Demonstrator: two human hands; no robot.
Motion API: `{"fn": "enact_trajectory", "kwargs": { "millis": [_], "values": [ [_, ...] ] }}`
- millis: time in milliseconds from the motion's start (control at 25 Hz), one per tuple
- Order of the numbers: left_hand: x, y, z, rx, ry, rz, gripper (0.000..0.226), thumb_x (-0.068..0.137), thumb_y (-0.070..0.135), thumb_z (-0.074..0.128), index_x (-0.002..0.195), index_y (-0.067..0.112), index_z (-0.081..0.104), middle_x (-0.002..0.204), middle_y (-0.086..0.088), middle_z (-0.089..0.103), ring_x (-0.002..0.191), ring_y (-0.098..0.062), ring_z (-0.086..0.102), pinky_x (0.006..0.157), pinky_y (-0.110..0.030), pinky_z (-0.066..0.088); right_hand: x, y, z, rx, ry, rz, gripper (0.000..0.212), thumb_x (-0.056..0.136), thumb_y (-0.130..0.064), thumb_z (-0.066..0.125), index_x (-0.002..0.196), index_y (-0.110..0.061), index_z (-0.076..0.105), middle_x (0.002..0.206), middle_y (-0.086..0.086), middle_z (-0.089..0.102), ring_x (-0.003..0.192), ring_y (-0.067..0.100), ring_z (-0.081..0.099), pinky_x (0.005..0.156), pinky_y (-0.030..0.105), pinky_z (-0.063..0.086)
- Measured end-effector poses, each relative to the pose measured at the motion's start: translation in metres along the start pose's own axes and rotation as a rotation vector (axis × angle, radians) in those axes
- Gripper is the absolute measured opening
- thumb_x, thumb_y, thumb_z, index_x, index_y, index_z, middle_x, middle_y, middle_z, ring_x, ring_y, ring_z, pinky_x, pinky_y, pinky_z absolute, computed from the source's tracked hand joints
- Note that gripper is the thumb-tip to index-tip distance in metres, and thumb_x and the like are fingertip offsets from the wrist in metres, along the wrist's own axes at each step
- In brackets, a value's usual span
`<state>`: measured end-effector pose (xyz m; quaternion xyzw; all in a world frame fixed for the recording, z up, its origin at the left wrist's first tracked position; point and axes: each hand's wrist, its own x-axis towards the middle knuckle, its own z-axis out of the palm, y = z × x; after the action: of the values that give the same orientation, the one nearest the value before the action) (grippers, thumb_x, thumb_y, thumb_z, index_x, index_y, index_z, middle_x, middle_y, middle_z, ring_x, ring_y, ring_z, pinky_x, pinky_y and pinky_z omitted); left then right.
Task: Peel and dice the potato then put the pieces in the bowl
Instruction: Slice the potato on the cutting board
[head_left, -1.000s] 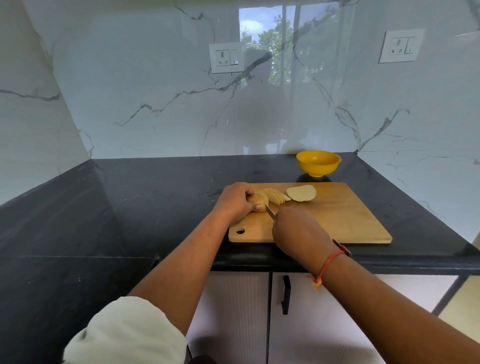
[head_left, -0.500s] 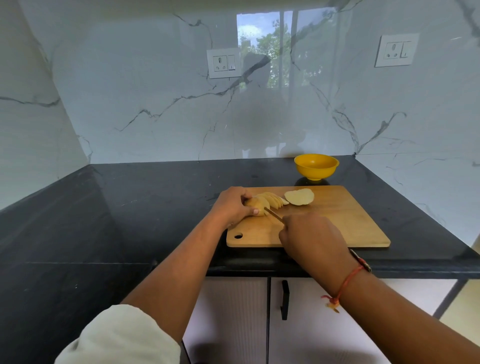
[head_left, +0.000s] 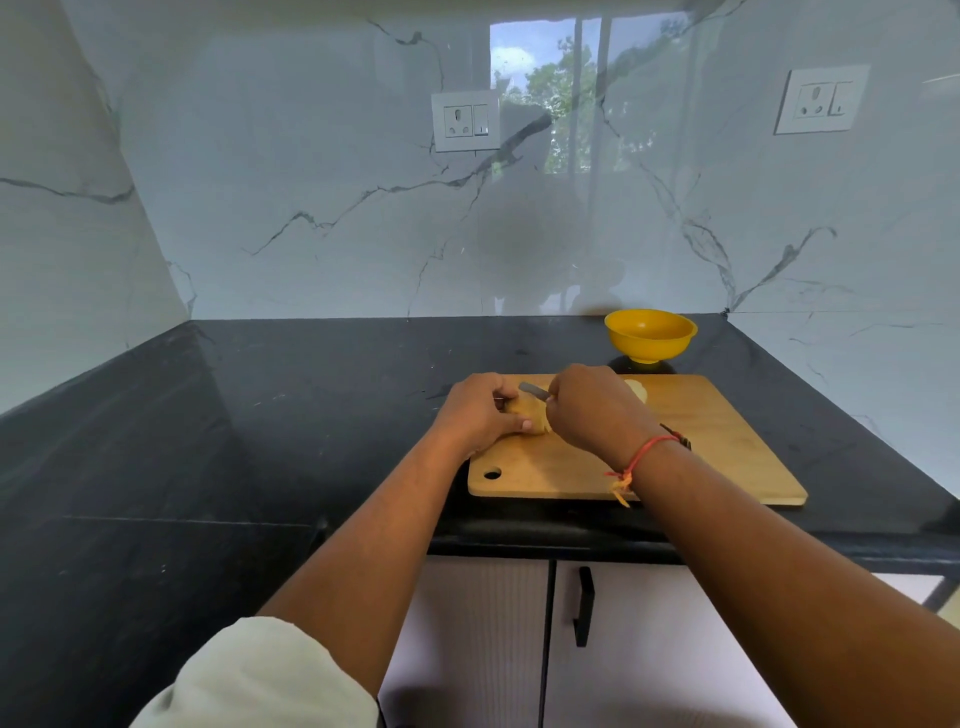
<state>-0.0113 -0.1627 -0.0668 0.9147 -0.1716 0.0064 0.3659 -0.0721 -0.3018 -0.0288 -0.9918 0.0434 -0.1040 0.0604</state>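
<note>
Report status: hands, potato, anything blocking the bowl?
Left hand grips potato on board. Right hand holds knife at potato. Bowl beyond board, nothing blocking.

Cream-white sleeve (head_left: 254, 675) bunched near the elbow, lower left of frame, red-orange thread (head_left: 645, 453) with knotted, frayed tail behind the right hand (head_left: 597, 410), dark band (head_left: 679, 439) beside it
</note>
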Motion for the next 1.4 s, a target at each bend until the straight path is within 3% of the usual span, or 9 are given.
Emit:
{"fn": "enact_trajectory", "kwargs": {
  "millis": [400, 960, 1240, 1400],
  "values": [
    [0.002, -0.003, 0.000, -0.024, 0.003, 0.000, 0.057, 0.075, 0.029, 0.086, 0.126, 0.017, 0.064, 0.127, 0.002, 0.064, 0.118, -0.016, 0.058, 0.099, -0.032, 0.046, 0.011, -0.005, 0.005, 0.029, 0.035, 0.040, 0.023, 0.098, -0.023, 0.052, 0.099, -0.009, 0.070, 0.084, 0.006, 0.066, 0.079, 0.020, 0.063, 0.072, 0.030, 0.055],
    [0.003, -0.006, 0.002, -0.032, 0.015, 0.011, 0.051, 0.076, 0.026, 0.085, 0.122, 0.018, 0.066, 0.123, 0.002, 0.065, 0.115, -0.017, 0.059, 0.103, -0.038, 0.049, 0.006, -0.023, -0.003, -0.110, -0.014, -0.101, 0.023, 0.100, -0.021, 0.053, 0.109, -0.004, 0.067, 0.088, 0.004, 0.052, 0.082, 0.018, 0.054, 0.074, 0.026, 0.046],
    [-0.002, -0.004, 0.006, -0.021, 0.047, 0.059, 0.038, 0.081, 0.022, 0.081, 0.116, 0.017, 0.067, 0.119, 0.000, 0.065, 0.112, -0.016, 0.059, 0.093, -0.029, 0.045, -0.003, -0.022, 0.007, -0.003, -0.054, 0.008, 0.023, 0.099, -0.025, 0.056, 0.105, -0.005, 0.066, 0.070, 0.000, 0.046, 0.070, 0.013, 0.050, 0.069, 0.025, 0.043],
    [-0.002, -0.007, 0.005, -0.035, 0.043, 0.059, 0.043, 0.080, 0.024, 0.082, 0.119, 0.016, 0.066, 0.121, 0.000, 0.065, 0.113, -0.016, 0.059, 0.092, -0.027, 0.044, -0.015, -0.021, 0.009, 0.014, -0.104, 0.056, 0.020, 0.100, -0.023, 0.054, 0.106, -0.006, 0.063, 0.080, 0.004, 0.052, 0.080, 0.017, 0.055, 0.073, 0.026, 0.046]
  ]
}}
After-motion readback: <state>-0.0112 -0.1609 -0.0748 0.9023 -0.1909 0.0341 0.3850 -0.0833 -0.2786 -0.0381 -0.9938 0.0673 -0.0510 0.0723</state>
